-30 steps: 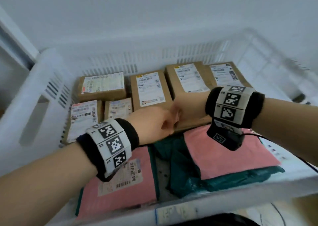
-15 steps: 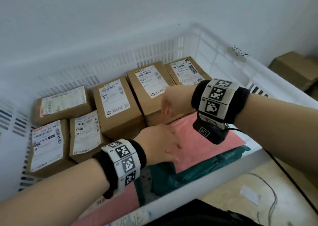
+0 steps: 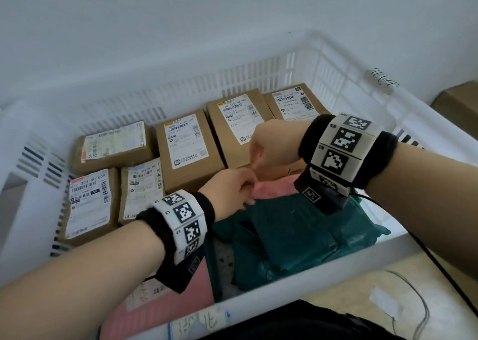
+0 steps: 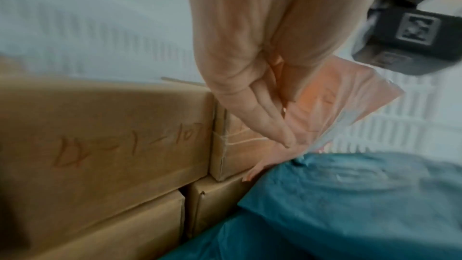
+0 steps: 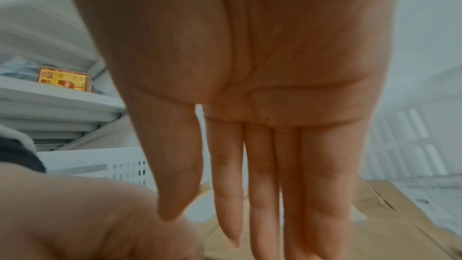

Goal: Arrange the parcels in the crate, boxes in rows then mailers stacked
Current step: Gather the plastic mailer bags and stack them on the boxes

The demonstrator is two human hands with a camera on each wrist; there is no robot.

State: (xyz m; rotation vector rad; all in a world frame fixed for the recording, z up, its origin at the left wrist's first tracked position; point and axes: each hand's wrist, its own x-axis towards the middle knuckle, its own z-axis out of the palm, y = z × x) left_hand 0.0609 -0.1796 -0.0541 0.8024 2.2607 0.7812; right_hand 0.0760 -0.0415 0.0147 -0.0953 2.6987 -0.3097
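Several brown labelled boxes (image 3: 186, 145) stand in rows at the back of the white crate (image 3: 310, 282). In front of them lie dark green mailers (image 3: 297, 231). My left hand (image 3: 243, 195) pinches the edge of a pink mailer (image 3: 276, 187) and holds it tilted up against the box fronts (image 4: 100, 135), above the green mailer (image 4: 350, 205). My right hand (image 3: 258, 158) hovers just above it, palm flat and fingers (image 5: 262, 185) straight, holding nothing. A second pink mailer (image 3: 160, 301) with a label lies at the front left, partly under my left wrist.
The crate's slotted walls close in the back and both sides. A brown box (image 3: 460, 99) sits outside the crate at the right. A thin cable (image 3: 413, 301) lies on the floor by the front rim. White shelves (image 5: 62, 94) stand beyond the crate.
The pink mailer that lay flat on the green ones is now lifted at its edge by my left hand, which uncovers the green mailers. My right hand has risen a little.
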